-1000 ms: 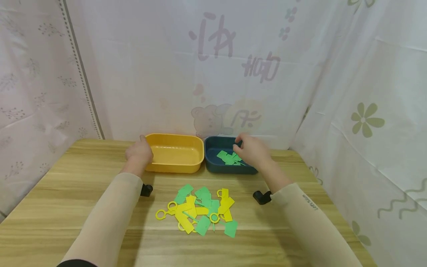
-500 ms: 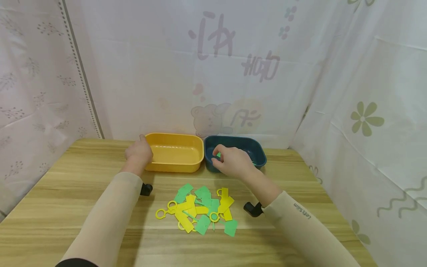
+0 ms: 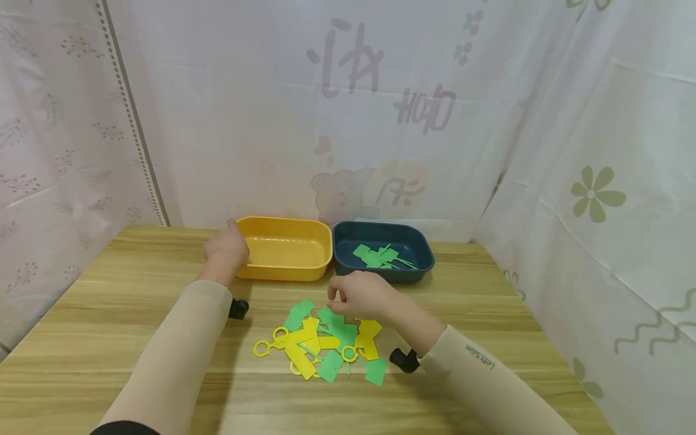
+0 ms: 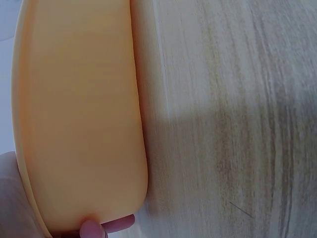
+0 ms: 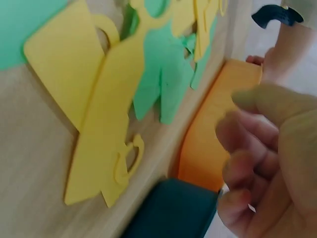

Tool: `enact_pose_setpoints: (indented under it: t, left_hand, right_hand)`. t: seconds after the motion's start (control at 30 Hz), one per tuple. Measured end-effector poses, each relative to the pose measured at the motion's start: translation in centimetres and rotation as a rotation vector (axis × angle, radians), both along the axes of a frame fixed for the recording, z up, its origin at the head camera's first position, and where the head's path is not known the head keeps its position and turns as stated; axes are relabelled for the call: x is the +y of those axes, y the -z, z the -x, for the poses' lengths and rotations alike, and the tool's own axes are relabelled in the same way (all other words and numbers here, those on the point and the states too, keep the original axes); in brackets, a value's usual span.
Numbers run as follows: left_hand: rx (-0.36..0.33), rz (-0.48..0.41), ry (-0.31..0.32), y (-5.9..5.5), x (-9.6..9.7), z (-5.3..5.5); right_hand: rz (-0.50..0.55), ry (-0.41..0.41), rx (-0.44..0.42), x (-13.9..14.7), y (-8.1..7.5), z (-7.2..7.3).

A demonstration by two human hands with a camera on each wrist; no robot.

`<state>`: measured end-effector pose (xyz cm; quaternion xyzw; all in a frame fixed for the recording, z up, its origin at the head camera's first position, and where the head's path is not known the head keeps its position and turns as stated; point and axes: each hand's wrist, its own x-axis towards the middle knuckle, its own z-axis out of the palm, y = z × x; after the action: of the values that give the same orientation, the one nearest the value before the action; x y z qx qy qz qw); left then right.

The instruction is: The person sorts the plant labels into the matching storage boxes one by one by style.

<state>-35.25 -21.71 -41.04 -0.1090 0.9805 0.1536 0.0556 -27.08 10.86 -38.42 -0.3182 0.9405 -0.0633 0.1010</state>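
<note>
And here's the right hand (image 3: 363,295), fingers (image 5: 238,167) loosely bent, nothing between them, hovering at the far side of the pile: yellow tags (image 3: 301,361) and green tags (image 3: 330,366) overlapping on the wooden surface (image 3: 293,408). Over to the left hand (image 3: 225,249), fingers and thumb gripping the left end of the yellow bin (image 3: 283,274). Just beside that, the dark blue bin (image 3: 402,277), with more green tags lying inside. Behind it all, a pale patterned curtain (image 3: 244,121).
</note>
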Motion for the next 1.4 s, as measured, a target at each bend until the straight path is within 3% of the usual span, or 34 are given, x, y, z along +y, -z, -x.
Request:
enact_pose_setpoints:
  t: [0.17, 0.33, 0.77, 1.1, 1.4]
  left_hand:
    - [0.0, 0.007, 0.0, 0.1, -0.1, 0.1]
    - [-0.021, 0.01, -0.002, 0.0, -0.1, 0.1]
    - [-0.015, 0.0, 0.004, -0.1, -0.2, 0.2]
    - [-0.021, -0.004, 0.011, 0.0, -0.3, 0.3]
    - [-0.028, -0.015, 0.001, -0.3, -0.1, -0.1]
  right_hand:
    - [-0.042, -0.122, -0.064, -0.5, 1.1, -0.3]
    - [-0.06, -0.164, -0.098, -0.7, 1.7, -0.7]
    - [-0.084, -0.167, -0.07, -0.8, 1.9, -0.8]
    - [-0.016, -0.163, 0.051, -0.2, 0.7, -0.4]
    - [0.033, -0.113, 0.01, 0.7, -0.4, -0.1]
